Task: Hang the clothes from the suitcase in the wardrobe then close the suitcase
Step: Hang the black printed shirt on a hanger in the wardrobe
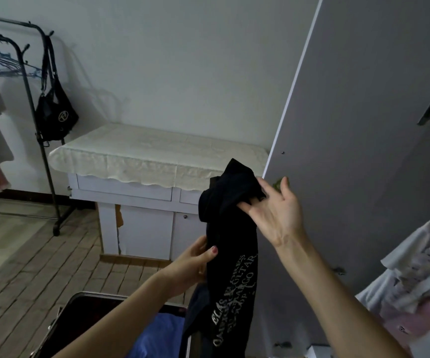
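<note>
A black garment with pale lettering [230, 257] hangs lengthwise in mid-air in front of me. My right hand [273, 210] pinches its bunched top between thumb and forefinger, the other fingers spread toward the grey wardrobe door [363, 125]. My left hand [195, 259] grips the garment's left edge lower down. Below, the open dark suitcase [84, 308] lies on the floor with a blue garment [157, 334] inside.
A white cabinet with a cream cloth [152, 151] stands against the wall ahead. A black clothes rack [41, 125] with hangers and a black bag [53, 112] is at the left. Pale and pink clothes [415, 280] hang at the right edge. The floor is brick-patterned.
</note>
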